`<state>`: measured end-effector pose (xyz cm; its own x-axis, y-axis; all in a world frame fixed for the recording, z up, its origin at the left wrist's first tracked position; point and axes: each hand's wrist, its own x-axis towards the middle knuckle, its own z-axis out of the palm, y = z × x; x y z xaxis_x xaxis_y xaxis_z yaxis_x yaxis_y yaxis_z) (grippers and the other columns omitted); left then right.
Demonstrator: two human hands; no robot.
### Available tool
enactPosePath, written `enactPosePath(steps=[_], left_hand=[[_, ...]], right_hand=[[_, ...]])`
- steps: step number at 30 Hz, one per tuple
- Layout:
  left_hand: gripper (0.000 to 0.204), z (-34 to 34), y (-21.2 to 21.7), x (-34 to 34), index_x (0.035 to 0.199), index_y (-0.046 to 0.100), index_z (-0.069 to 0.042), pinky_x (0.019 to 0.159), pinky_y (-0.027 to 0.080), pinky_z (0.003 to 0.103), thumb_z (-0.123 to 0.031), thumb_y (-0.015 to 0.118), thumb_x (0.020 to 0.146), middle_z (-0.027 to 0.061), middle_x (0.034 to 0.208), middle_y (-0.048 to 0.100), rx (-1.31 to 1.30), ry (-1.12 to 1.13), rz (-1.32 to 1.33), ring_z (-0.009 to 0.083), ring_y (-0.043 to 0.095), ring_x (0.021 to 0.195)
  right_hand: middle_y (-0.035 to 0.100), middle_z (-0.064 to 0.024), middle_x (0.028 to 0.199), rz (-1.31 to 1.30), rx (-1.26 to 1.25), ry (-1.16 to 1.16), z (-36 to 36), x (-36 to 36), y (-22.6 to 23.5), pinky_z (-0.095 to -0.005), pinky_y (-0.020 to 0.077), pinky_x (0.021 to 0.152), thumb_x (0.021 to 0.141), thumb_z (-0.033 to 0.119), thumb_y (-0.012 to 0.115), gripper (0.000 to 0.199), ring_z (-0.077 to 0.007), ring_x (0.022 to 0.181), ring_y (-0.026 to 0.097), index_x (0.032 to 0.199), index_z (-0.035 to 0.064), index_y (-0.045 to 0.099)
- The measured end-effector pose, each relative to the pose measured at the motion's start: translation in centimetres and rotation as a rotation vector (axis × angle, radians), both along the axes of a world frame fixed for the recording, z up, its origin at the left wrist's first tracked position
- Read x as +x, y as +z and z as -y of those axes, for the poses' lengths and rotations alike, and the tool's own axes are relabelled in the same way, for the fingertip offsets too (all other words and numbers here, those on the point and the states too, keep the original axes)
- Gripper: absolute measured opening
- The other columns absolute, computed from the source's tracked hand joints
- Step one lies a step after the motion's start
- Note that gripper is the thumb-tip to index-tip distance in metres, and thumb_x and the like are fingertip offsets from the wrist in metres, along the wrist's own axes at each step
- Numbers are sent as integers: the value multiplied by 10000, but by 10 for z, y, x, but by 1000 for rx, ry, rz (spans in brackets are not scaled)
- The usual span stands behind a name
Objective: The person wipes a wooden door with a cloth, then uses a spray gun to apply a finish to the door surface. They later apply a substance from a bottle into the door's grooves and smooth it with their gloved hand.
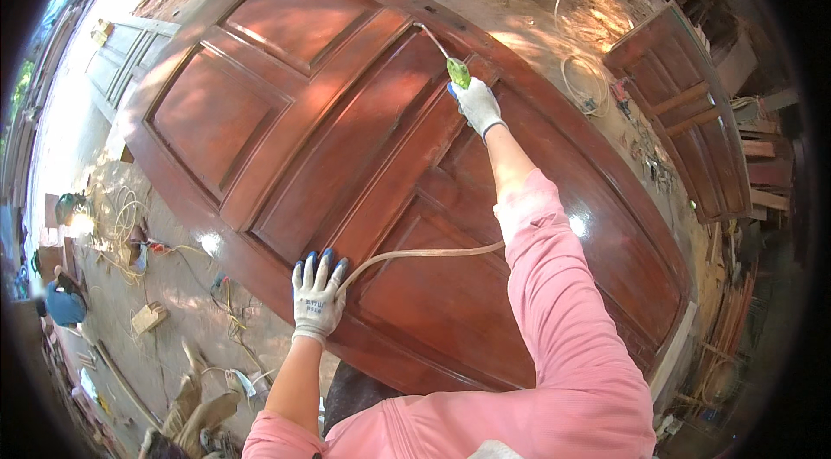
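— Item? 
— Green-handled blow gun (457,72), gripped in the gloved right hand (476,104) mid-door (363,156); light, rigid; hold by the handle. 
— Left hand (317,290)? 
— Fingers spread flat at the door's near edge, over the limp hose (424,254).

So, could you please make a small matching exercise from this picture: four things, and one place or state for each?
Things:
1. left hand
2. right hand
3. hose
4. smaller door

Places or states:
a. holds the green-handled nozzle
b. lies to the right, on the ground
c. rests flat on the big door
d. runs across the door's lower panels

Pairs: 1-c, 2-a, 3-d, 4-b
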<state>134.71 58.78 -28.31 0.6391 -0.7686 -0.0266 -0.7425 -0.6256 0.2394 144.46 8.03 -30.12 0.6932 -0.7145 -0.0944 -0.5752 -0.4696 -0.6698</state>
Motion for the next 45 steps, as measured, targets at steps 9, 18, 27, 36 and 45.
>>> enactPosePath(steps=[9, 18, 27, 36, 45], left_hand=[[572, -2, -2, -1, 1431, 559, -223, 1171, 263, 573, -262, 634, 865, 125, 1507, 472, -12, 4, 17, 396, 413, 1380], [573, -1, 5, 1, 1433, 549, -222, 1152, 290, 575, -292, 645, 872, 100, 1504, 472, -26, -2, 2, 373, 419, 1375], [574, -5, 1, 3, 1426, 544, -213, 1143, 307, 568, -286, 657, 869, 100, 1493, 478, -109, -2, 1, 366, 437, 1351], [517, -7, -5, -4, 1347, 617, -205, 1108, 334, 545, -262, 694, 838, 102, 1362, 536, -267, 28, 14, 333, 461, 1301], [330, -98, -3, -12, 1128, 656, -125, 1059, 400, 494, -85, 650, 800, 122, 1237, 593, -536, 391, -43, 353, 532, 1221]], right_hand=[[674, -177, 904, -4, 57, 6, -12, 46, 13, -448, 500, 717, 894, 447, 657, 421, -332, 864, 645, 1016, 45, 692], [703, -196, 845, 5, 244, 207, -81, -14, 35, -453, 504, 715, 921, 402, 643, 390, -338, 788, 678, 1035, 32, 687], [663, -55, 802, -30, 254, 405, -211, -137, 37, -329, 488, 646, 952, 339, 668, 373, -131, 659, 562, 1131, 12, 659], [706, -188, 1043, -174, 129, 692, -326, -208, 59, -425, 528, 778, 946, 216, 664, 285, -391, 951, 671, 1177, 48, 656], [705, -194, 956, -257, -10, 593, -397, -162, 75, -509, 523, 750, 945, 380, 623, 315, -398, 906, 677, 1048, 83, 597]])
